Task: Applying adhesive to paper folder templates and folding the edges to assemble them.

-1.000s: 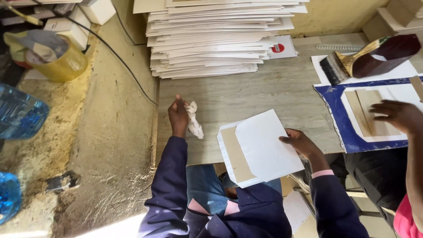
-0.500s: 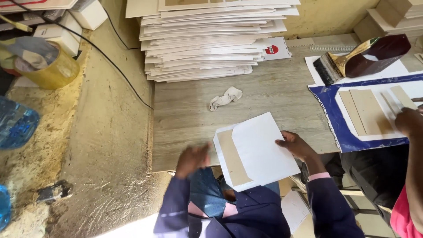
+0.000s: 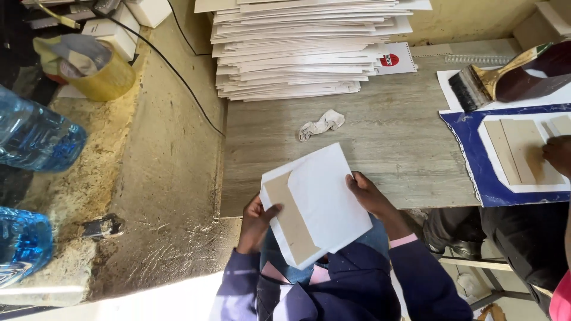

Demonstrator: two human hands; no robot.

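Both hands hold a folded white card cover with a strip of brown board along its spine point(image 3: 315, 205), tilted over the near edge of the grey wood-grain tabletop point(image 3: 386, 142) and above the person's lap. The left hand point(image 3: 257, 223) closes on the cover's left edge, thumb lying across the brown strip and fingers hidden behind it. The right hand point(image 3: 370, 196) grips the cover's right edge, its fingertips curled onto the white face. On the tabletop beyond the cover, a crumpled white rag point(image 3: 321, 123) lies loose, well apart from either hand. Farther back on the tabletop stands a tall stack of flat white sheets point(image 3: 309, 47). At the right end of the tabletop a wide black-bristled brush with a wooden handle point(image 3: 485, 83) rests above a blue sheet bearing white paper and brown board pieces point(image 3: 476, 160), where another person's hand point(image 3: 559, 154) presses a board. Left of the tabletop, on the dusty ledge, sit a yellow tin point(image 3: 98, 71) and two blue plastic bottles point(image 3: 35, 142).
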